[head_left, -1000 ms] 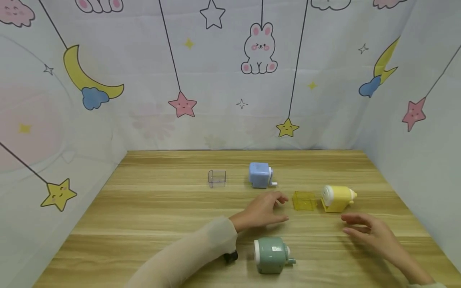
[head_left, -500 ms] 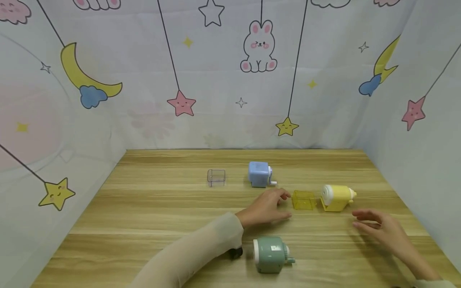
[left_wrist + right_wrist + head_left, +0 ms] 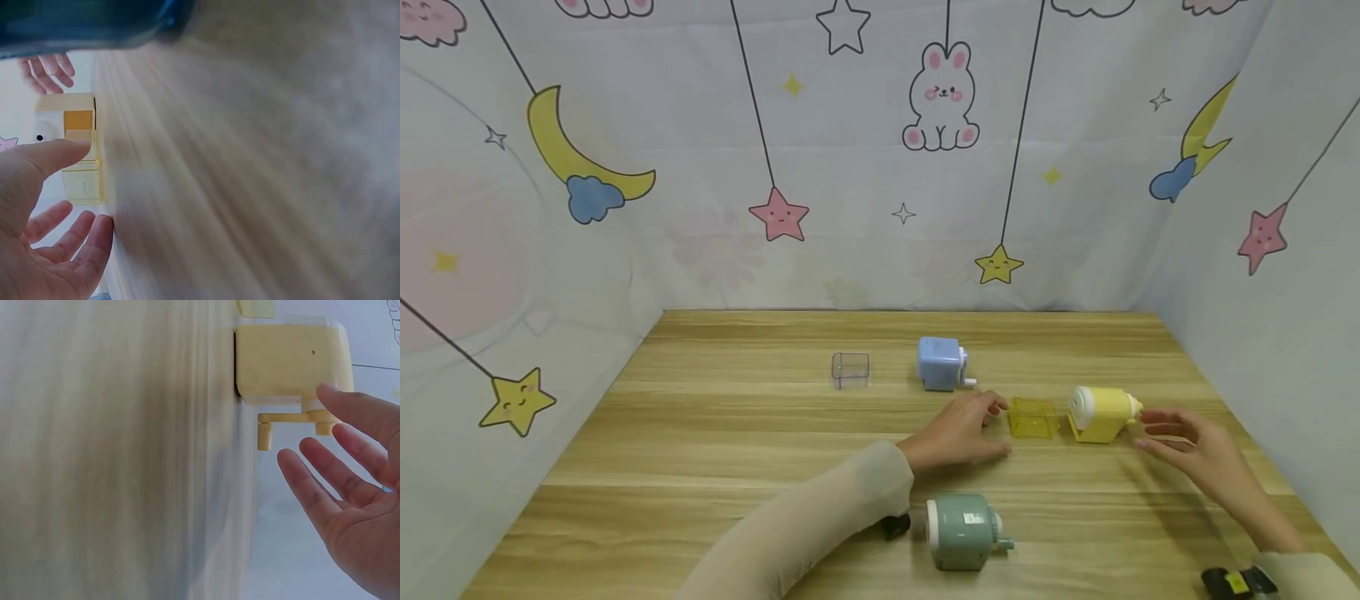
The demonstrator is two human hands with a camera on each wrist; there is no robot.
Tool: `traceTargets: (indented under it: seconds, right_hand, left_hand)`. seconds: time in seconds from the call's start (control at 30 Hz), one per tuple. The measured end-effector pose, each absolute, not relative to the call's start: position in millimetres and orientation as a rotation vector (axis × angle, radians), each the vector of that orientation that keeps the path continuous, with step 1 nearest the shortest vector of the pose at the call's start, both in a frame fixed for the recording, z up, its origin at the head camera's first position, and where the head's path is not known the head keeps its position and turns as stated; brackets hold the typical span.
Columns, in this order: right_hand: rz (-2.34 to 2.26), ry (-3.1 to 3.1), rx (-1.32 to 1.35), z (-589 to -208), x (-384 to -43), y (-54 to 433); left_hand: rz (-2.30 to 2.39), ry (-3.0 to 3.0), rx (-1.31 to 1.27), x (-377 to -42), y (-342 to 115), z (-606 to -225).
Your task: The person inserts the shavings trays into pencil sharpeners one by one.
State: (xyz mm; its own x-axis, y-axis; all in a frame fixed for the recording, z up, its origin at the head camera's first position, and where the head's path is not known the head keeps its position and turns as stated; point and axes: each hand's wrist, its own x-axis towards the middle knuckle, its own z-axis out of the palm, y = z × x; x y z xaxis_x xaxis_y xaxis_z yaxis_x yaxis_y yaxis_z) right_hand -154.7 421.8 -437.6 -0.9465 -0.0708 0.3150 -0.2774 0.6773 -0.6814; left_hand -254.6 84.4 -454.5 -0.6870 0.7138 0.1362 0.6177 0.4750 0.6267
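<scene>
hands (image 3: 951, 432) (image 3: 1208, 457) slack, fingers apart, either side of yellow sharpener (image 3: 1103, 412) and translucent yellow box (image 3: 1032, 419)

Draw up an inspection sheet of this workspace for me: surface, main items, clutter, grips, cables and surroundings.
Surface: wood-grain tabletop, no spill or damage noticed.
Job's things: yellow sharpener, with a yellow see-through tray just left of it.
Clutter: blue sharpener toward the back, clear tray to its left, green sharpener near the front.
Left grip: holds nothing; fingers loosely bent beside the yellow tray.
Right grip: holds nothing; fingers apart near the crank of the yellow sharpener; contact unclear.
Cables: nothing seen.
Surroundings: white backdrop with cartoon print, behind and at both sides.
</scene>
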Motion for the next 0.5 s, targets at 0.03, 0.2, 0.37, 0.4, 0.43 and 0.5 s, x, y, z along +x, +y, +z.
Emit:
traceTargets:
  seconds: [0.03, 0.2, 0.37, 0.4, 0.43, 0.5]
  right_hand:
    - [1.139, -2.629, 0.280, -437.1, -156.5, 421.8]
    - [1.185, -2.603, 0.301, -435.1, -161.6, 420.6]
    - [1.239, -2.584, 0.328, -432.1, -165.2, 419.1]
    - [1.241, -2.586, 0.332, -431.5, -166.1, 418.7]
    - [1.239, -2.588, 0.336, -430.9, -167.1, 418.1]
    - [1.240, -2.594, 0.339, -429.9, -168.8, 416.9]
  left_hand:
    - [0.999, 2.575, 1.164, -254.6, 84.8, -454.1]
    - [0.977, 2.592, 1.156, -255.6, 87.4, -454.0]
    - [0.998, 2.575, 1.143, -257.2, 89.2, -455.2]
    - [1.006, 2.569, 1.139, -257.4, 89.2, -455.3]
    - [1.017, 2.560, 1.133, -257.4, 89.1, -455.5]
    - [1.034, 2.548, 1.127, -257.7, 89.1, -455.5]
